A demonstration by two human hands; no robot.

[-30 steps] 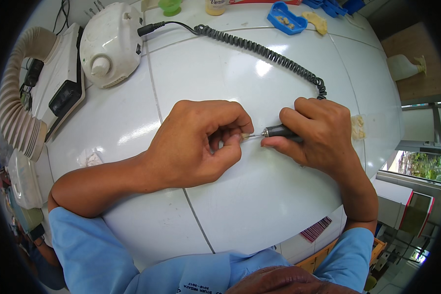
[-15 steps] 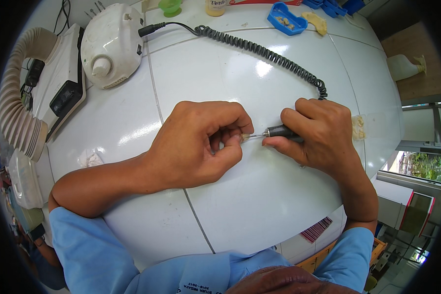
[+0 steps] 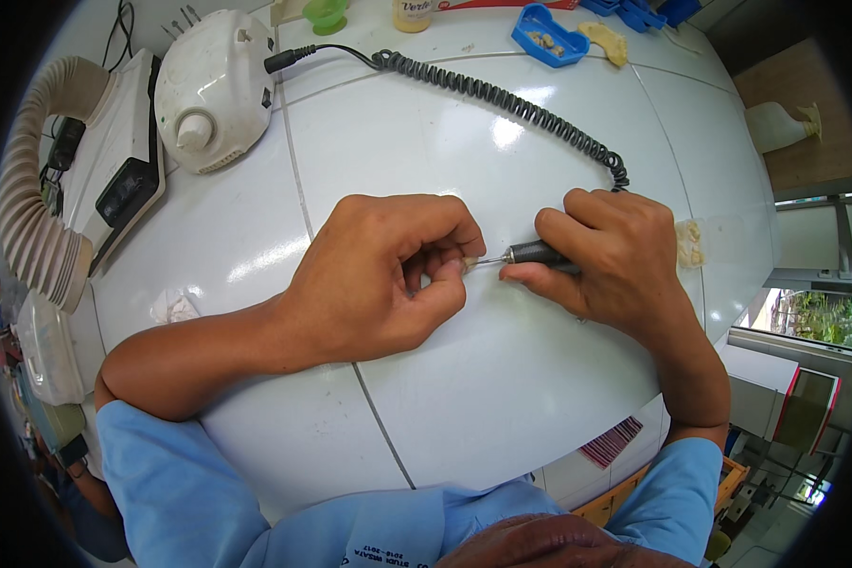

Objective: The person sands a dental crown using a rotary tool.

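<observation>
My left hand (image 3: 388,275) pinches a small cream piece (image 3: 469,264) between thumb and fingertips, mostly hidden by them. My right hand (image 3: 606,256) grips a black rotary handpiece (image 3: 535,252), its thin metal shaft pointing left and reaching the piece. A coiled black cord (image 3: 502,106) runs across the white tiled tabletop (image 3: 256,398) from near my right hand to a plug at a white control unit (image 3: 218,85).
A ribbed hose (image 3: 28,218) and white machine stand left, above a clear plastic container (image 3: 52,350). At the back are a green cup (image 3: 324,17), bottle (image 3: 412,13) and blue tray (image 3: 538,33). A small cream-filled packet (image 3: 689,244) lies right of my right hand.
My two hands and the handpiece have shifted very slightly left over the last half second, keeping the same grips; little else differs.
</observation>
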